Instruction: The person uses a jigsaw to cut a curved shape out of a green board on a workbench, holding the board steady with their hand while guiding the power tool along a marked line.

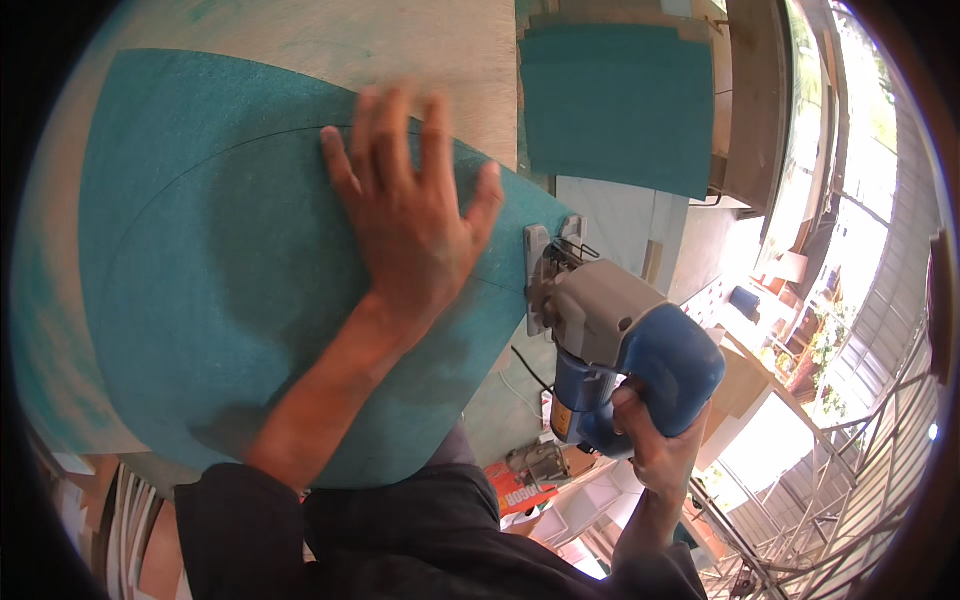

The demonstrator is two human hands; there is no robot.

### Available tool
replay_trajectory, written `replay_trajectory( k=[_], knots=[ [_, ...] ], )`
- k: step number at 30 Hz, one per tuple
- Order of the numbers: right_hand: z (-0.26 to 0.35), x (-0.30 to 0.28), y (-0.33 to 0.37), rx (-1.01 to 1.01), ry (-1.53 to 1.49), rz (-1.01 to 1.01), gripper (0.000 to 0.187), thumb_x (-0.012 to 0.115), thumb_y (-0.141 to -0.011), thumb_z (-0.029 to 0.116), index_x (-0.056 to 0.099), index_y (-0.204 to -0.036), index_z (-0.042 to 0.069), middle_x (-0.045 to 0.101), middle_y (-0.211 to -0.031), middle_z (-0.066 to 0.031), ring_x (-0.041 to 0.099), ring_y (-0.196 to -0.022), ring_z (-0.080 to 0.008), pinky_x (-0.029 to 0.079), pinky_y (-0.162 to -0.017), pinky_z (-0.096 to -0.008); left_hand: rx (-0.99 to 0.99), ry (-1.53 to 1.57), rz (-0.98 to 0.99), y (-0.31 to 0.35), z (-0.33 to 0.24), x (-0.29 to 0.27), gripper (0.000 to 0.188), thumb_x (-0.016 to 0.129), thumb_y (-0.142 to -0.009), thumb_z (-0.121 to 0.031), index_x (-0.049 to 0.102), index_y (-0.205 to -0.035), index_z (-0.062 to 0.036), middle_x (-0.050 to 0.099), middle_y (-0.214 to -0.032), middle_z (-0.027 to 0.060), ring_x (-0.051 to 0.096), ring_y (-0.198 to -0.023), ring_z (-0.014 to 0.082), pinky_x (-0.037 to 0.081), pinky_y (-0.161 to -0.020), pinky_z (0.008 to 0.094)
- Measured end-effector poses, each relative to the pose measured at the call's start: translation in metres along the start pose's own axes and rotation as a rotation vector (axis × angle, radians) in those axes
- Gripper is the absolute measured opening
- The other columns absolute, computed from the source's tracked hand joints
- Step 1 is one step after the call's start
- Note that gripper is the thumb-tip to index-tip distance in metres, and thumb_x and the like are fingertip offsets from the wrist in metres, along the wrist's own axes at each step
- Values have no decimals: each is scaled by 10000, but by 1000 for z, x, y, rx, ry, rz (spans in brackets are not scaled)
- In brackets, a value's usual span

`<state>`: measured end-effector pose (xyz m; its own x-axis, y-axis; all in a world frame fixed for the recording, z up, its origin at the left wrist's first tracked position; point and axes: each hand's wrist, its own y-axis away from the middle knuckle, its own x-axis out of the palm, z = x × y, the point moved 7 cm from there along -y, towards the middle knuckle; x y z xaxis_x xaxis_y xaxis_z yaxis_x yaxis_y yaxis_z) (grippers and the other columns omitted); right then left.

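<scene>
A large green board (200, 260) lies in front of me, with a thin dark curved line drawn across it. My left hand (415, 215) rests on the board, palm down and fingers spread, over part of that line; its fingertips are slightly blurred. My right hand (660, 445) is wrapped round the handle of a blue and grey jigsaw (625, 325). The jigsaw's metal base plate (537, 280) sits at the board's right edge, near where the drawn line meets it. I cannot make out the blade.
Under the board is a pale wooden worktop (420, 40). More green panels (620, 110) lie at the far right. A dark cord (532, 370) hangs by the jigsaw. Below, near my legs, is a red item (520, 490); long strips (125, 510) stand at lower left.
</scene>
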<state>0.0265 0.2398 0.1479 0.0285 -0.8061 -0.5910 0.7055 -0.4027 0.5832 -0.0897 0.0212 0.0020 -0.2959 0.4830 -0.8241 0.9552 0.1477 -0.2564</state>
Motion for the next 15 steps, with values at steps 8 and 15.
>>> replay_trajectory(
  k=[8,15],
  knots=[
    [-7,0,-3,5,-54,-19,316,791,-842,24,667,-1129,-21,710,-905,-45,655,-791,-105,512,-695,-242,-52,-87,-19,6,5,10,609,590,-1014,-449,495,-1426,-10,503,-1476,140,434,-1453,336,339,-1185,570],
    [-12,-2,-2,-21,-39,25,428,773,-847,4,603,-1239,-22,703,-951,-59,647,-759,-107,507,-681,-231,-44,-83,22,10,3,11,587,646,-981,-315,478,-1454,-11,476,-1527,145,404,-1486,327,311,-1218,550]
  ],
)
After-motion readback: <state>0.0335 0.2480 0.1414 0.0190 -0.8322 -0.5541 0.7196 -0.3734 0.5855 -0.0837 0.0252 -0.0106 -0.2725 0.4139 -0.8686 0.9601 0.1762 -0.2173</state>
